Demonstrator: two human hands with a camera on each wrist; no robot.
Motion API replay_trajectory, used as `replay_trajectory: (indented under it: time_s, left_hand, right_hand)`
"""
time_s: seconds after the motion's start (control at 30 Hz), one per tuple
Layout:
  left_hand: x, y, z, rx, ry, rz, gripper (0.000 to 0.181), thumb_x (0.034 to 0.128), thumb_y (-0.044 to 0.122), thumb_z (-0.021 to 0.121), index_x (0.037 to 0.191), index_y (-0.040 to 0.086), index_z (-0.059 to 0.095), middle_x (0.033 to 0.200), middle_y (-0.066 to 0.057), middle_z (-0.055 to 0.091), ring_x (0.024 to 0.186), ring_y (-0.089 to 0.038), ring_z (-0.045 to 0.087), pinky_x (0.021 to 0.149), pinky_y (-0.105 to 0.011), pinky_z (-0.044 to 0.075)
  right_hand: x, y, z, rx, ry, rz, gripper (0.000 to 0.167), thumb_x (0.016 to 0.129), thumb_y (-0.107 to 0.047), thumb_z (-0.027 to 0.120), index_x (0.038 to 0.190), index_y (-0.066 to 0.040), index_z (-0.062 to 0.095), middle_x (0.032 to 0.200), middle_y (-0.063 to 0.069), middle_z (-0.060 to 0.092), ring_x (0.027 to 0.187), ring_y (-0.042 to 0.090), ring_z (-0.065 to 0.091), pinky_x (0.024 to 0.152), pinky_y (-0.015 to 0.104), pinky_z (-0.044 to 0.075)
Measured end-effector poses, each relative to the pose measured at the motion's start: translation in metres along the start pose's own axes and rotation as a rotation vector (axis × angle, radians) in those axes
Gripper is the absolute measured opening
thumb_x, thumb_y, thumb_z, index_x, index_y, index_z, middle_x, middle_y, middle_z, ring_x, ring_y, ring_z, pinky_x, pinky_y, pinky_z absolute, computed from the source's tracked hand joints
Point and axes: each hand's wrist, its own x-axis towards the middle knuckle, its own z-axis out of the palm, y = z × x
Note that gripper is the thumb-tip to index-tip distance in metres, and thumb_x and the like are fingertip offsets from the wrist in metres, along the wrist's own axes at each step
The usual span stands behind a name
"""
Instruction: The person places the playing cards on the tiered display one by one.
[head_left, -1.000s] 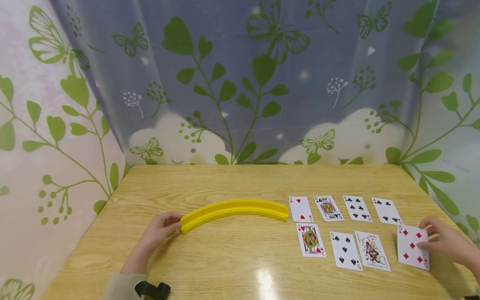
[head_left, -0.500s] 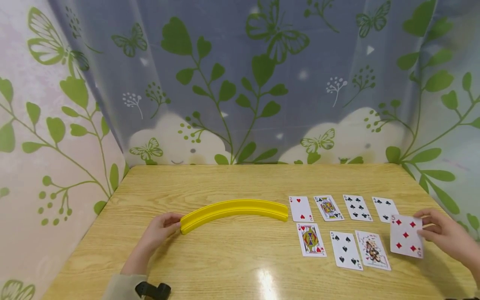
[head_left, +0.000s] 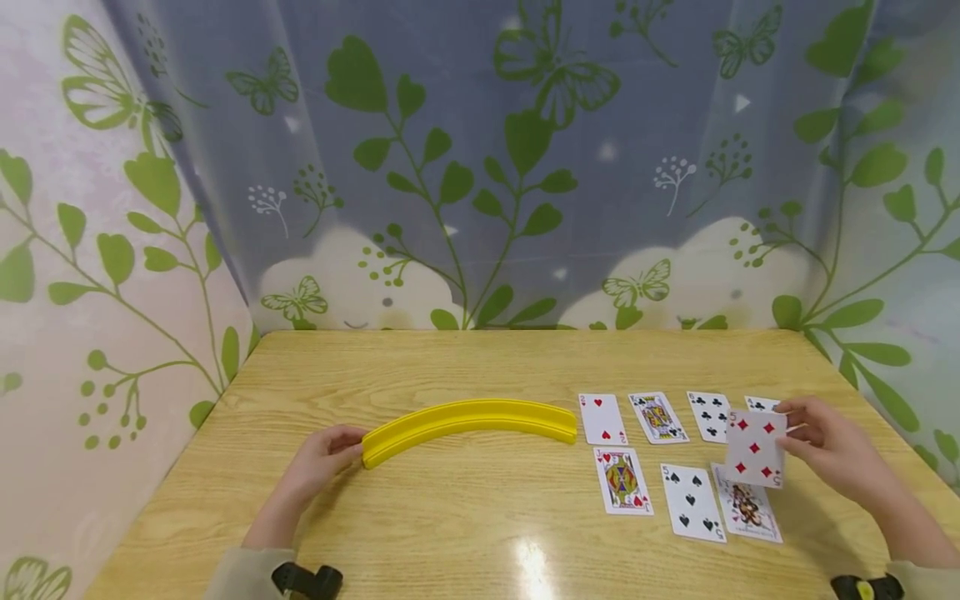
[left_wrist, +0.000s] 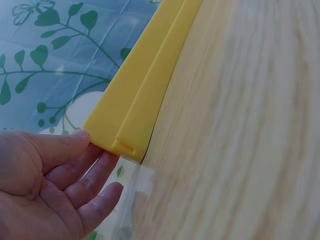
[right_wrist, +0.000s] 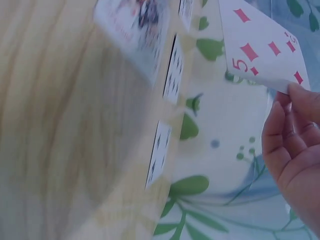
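Note:
In the head view, a curved yellow card holder (head_left: 472, 412) with a groove along it lies on the table. My left hand (head_left: 318, 462) pinches its left end between thumb and fingers; the left wrist view shows the thumb on the back face of the holder (left_wrist: 142, 75). My right hand (head_left: 828, 442) holds the five of diamonds (head_left: 755, 447) by its right edge, raised above the table. That card covers part of the joker (head_left: 750, 510), the six of clubs (head_left: 707, 413) and the four of clubs (head_left: 761, 404). The right wrist view shows thumb and fingers pinching the card (right_wrist: 260, 45).
Face-up cards lie in two rows on the table's right: the two of hearts (head_left: 600, 418), king of clubs (head_left: 658, 417), jack of hearts (head_left: 622, 482) and five of spades (head_left: 692, 502). A patterned curtain (head_left: 450, 167) stands behind the wooden table (head_left: 420, 533).
My right hand has lifted the five of diamonds off the table's right side and carried it left and up, over the joker. The left hand and yellow holder have stayed still.

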Motion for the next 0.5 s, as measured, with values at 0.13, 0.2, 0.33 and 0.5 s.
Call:
replay_trajectory:
  time_s: [0.13, 0.2, 0.33, 0.5]
  left_hand:
    - [0.0, 0.001, 0.0, 0.003, 0.003, -0.005, 0.023, 0.0868, 0.003, 0.054, 0.109, -0.003, 0.057, 0.106, -0.014, 0.058, 0.096, -0.026, 0.055, 0.081, -0.039, 0.045]
    - [0.0, 0.0, 0.0, 0.003, 0.001, -0.006, 0.023, 0.0868, 0.003, 0.054, 0.109, -0.003, 0.057, 0.106, -0.014, 0.058, 0.096, -0.026, 0.055, 0.081, -0.039, 0.045]
    - [0.001, -0.001, 0.0, 0.0, -0.009, -0.008, 0.023, 0.0869, 0.002, 0.053, 0.109, -0.002, 0.057, 0.106, -0.014, 0.058, 0.096, -0.026, 0.055, 0.081, -0.038, 0.045]
    - [0.002, -0.001, 0.0, -0.01, -0.012, -0.014, 0.022, 0.0867, 0.001, 0.053, 0.109, -0.001, 0.058, 0.107, -0.013, 0.058, 0.097, -0.024, 0.055, 0.082, -0.037, 0.045]
  right_hand:
    - [0.007, -0.012, 0.008, 0.017, 0.01, -0.02, 0.028, 0.08, 0.003, 0.061, 0.105, 0.004, 0.048, 0.09, 0.014, 0.055, 0.073, -0.009, 0.049, 0.056, 0.02, 0.047]
    - [0.011, -0.018, 0.012, 0.036, 0.014, -0.032, 0.027, 0.08, 0.003, 0.061, 0.104, 0.004, 0.048, 0.09, 0.014, 0.056, 0.073, -0.007, 0.05, 0.057, 0.02, 0.047]
    - [0.019, -0.029, 0.019, 0.059, 0.021, -0.045, 0.027, 0.079, 0.006, 0.06, 0.102, 0.005, 0.048, 0.09, 0.016, 0.057, 0.073, -0.007, 0.051, 0.057, 0.02, 0.047]
    - [0.028, -0.039, 0.029, 0.083, 0.019, -0.045, 0.026, 0.08, 0.005, 0.06, 0.102, 0.005, 0.047, 0.09, 0.016, 0.057, 0.073, -0.005, 0.051, 0.057, 0.021, 0.047]
